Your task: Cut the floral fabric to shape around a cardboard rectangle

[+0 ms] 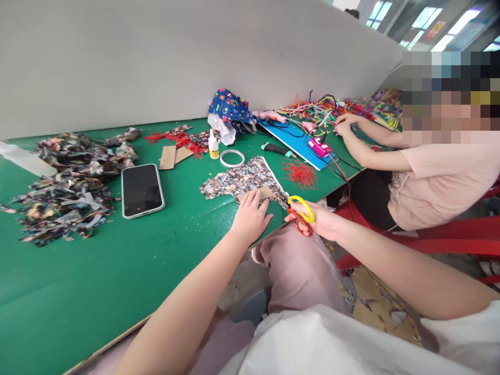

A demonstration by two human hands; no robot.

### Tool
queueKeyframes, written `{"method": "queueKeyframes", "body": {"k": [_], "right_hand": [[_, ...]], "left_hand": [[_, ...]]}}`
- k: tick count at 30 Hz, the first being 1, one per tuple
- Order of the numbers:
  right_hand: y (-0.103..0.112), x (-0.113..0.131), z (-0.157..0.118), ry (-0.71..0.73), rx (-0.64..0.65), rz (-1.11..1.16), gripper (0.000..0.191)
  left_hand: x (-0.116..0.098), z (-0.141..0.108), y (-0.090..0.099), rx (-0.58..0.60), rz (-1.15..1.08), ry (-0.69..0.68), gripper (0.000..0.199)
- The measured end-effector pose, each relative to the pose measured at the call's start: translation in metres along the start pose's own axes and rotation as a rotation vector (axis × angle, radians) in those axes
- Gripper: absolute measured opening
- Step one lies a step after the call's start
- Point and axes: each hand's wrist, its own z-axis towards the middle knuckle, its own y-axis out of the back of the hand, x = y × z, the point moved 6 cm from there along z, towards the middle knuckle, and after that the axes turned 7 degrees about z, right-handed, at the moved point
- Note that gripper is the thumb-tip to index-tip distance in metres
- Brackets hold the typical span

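Observation:
A dark floral cloth (246, 174) lies on the green table near its front edge. A small brown cardboard piece (265, 192) rests on the cloth's near part. My left hand (252, 216) lies on the cardboard and cloth with its fingers spread, pressing down. Scissors with yellow and red handles (300, 201) are held in my right hand (318, 220) at the table edge. Their blades point left toward the cloth's right end, beside the cardboard. Whether the blades grip any cloth is hard to tell.
Green table (172, 260) holds a phone (142, 190), shredded fabric (70, 182), a glue bottle (213, 145), a tape roll (232, 158), a cutter (278, 150), red cords (300, 174) and a blue board (295, 143). Another person (449, 182) sits at the right.

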Motion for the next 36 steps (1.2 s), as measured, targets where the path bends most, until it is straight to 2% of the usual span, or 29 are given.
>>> {"method": "queueKeyframes", "body": {"k": [12,17,27,32,36], "right_hand": [[0.007,-0.001,0.011,0.014,-0.07,-0.073,0.023],[0.009,-0.01,0.012,-0.064,-0.079,-0.05,0.015],[0.008,-0.003,0.008,-0.09,-0.017,-0.065,0.011],[0.014,0.005,0.011,-0.241,0.047,-0.12,0.024],[0.015,0.022,0.018,-0.245,0.11,-0.137,0.029]], "left_hand": [[0.0,0.0,0.0,-0.009,-0.008,-0.007,0.047],[0.0,0.0,0.0,-0.012,0.003,-0.009,0.047],[-0.001,0.0,0.001,0.007,-0.009,0.0,0.046],[-0.001,0.001,0.002,0.009,-0.012,-0.007,0.046],[-0.001,0.002,0.001,0.028,-0.019,-0.002,0.046]]}}
